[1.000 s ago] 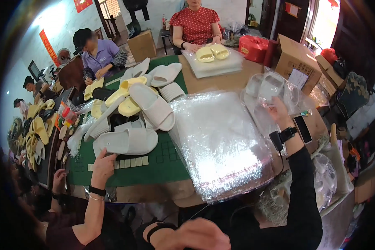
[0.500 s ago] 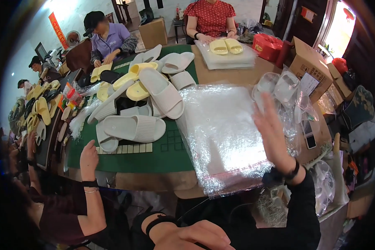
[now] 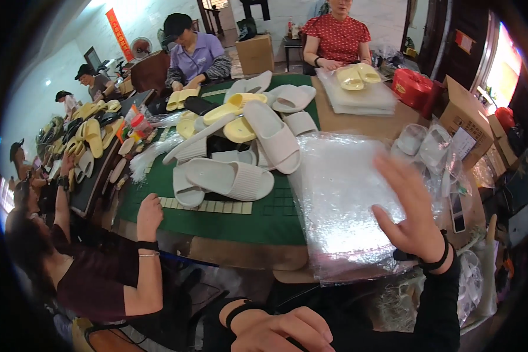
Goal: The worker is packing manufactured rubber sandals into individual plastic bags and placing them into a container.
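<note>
My right hand is raised over a stack of clear plastic bags, blurred by motion. Its fingers are stretched out and the thumb stands apart, with nothing held. Low in front of my body is my left hand, with a dark band at its wrist. Its fingers are loosely bent with a gap between them, and the lower edge cuts part of them off. No object shows in it. Left of the bags, a pile of grey slides and yellow slides lies on a green mat.
Bagged slides, a phone and a cardboard box are on the right. Across the table a person in red has yellow slides on flat bags. A person in purple handles slides; a co-worker's fist is at the left.
The view has swung left, so the table sits further right in it. My right hand has turned, its thumb now spread apart. My left hand stays low, its fingers a little more bent.
</note>
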Demonstrator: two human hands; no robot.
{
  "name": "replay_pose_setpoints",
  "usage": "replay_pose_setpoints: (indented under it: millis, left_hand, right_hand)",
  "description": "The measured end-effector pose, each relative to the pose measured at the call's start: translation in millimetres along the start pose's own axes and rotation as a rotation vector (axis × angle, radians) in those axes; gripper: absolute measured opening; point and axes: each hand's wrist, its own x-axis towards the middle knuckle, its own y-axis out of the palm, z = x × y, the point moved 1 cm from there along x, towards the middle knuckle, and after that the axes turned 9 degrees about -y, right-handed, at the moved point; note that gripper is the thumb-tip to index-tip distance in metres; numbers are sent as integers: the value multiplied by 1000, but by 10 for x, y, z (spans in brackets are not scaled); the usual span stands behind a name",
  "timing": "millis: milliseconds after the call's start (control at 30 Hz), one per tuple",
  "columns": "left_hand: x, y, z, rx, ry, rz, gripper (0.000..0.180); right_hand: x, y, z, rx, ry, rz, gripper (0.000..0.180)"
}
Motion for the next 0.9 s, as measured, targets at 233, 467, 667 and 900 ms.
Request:
replay_pose_setpoints:
  millis: [233, 467, 667, 900]
  left_hand:
    - [17, -199, -61, 0, 157, 42, 26]
    - [-140, -669, 106, 146, 112, 11, 40]
    - [-214, -996, -8, 483, -152, -193, 32]
    - [-350, -1930, 499, 1039, -736, -472, 50]
  right_hand:
    - [178, 955, -135, 140, -56, 240, 55]
    - [692, 1577, -317, 86, -89, 281, 61]
    - [1116, 1955, -475, 67, 64, 372, 71]
    - [1418, 2529, -682, -181, -49, 288, 78]
